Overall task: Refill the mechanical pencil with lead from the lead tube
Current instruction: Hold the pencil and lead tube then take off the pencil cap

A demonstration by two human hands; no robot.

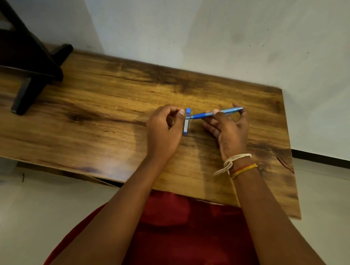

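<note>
A blue mechanical pencil (206, 114) lies nearly level above the wooden table (102, 113), its metal tip pointing left. My right hand (230, 130) pinches it at mid-barrel between thumb and forefinger, the other fingers spread. A small blue-capped lead tube (186, 122) lies on the table just under the pencil's tip, its cap end away from me. My left hand (164, 130) is curled, thumb and fingertips pinched together right at the pencil's tip. Whether a lead is between those fingers is too fine to see.
A dark wooden stand (28, 70) sits on the table's far left corner. A pale wall (214, 34) runs behind the table. The table's right edge (289, 157) is close to my right wrist, with pale floor beyond. My red clothing (185, 233) shows below the near edge.
</note>
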